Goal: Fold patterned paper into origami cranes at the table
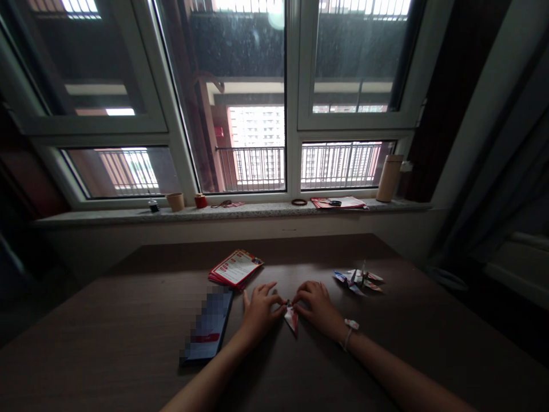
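A small folded paper (291, 319), red and white and narrowing to a point toward me, lies on the brown table (128, 309). At its upper left edge, my left hand (262, 308) pinches it between thumb and fingertips. My right hand (318, 306) grips the opposite upper side, its fingers bent and close together. Part of the paper's top is hidden by the fingertips. Several folded paper cranes (358, 280) sit to the right of my right hand. Beyond my left hand is a stack of red-bordered printed sheets (237, 268).
A tablet or large phone (208, 329), its screen partly pixelated, lies left of my left forearm. On the stone windowsill (257, 210) stand a tan cup (175, 201), a small red container (200, 201), a bottle (389, 178), and scissors (334, 203) on more paper sheets.
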The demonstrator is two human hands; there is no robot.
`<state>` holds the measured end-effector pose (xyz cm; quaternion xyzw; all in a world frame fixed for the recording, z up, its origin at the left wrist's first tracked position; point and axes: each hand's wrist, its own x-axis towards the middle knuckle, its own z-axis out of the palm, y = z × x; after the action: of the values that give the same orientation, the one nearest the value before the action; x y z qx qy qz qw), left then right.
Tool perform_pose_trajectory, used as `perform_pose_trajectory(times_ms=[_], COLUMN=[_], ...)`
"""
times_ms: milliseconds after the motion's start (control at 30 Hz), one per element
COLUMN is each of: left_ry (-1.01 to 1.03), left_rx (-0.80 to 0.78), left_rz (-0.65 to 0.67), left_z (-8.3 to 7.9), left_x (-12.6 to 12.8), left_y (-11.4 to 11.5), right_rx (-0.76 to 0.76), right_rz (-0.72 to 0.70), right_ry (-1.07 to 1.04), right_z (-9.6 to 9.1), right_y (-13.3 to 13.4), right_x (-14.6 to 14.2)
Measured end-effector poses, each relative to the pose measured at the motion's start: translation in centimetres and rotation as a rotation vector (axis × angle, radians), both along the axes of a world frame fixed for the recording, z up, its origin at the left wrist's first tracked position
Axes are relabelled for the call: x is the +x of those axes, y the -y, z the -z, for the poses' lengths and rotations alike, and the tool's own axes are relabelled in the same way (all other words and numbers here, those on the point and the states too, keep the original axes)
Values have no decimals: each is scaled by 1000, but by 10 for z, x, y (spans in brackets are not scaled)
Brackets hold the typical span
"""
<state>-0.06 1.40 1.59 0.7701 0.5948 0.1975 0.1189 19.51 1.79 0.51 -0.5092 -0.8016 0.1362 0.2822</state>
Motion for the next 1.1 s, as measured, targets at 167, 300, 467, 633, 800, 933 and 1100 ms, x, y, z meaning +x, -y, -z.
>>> perform_pose_trajectory(times_ms=[167, 300, 467, 633, 800, 933, 1100], left_ry=[11, 1, -37, -67, -96, -123, -153], left_rx=[19, 60, 40, 36, 34, 2, -33], left_rz=[-31, -31, -23, 4, 30, 42, 54], left_z=[1, 3, 0, 1, 3, 6, 7], left_x=[3, 4, 5, 5, 4, 3, 1], left_y=[-2, -1, 2, 4, 7, 10, 11], right_rx=[13, 0, -54, -61, -57, -52, -42], right_rz=[44, 43, 21, 8, -1, -1, -2], right_ry=[19, 46, 60, 58, 38, 42, 43], right_z=[4, 4, -3, -5, -3, -3, -5], right_y=[-5, -8, -6, -4, -3, -1, 0], right_x=[-5, -4, 0, 2, 4, 4, 3])
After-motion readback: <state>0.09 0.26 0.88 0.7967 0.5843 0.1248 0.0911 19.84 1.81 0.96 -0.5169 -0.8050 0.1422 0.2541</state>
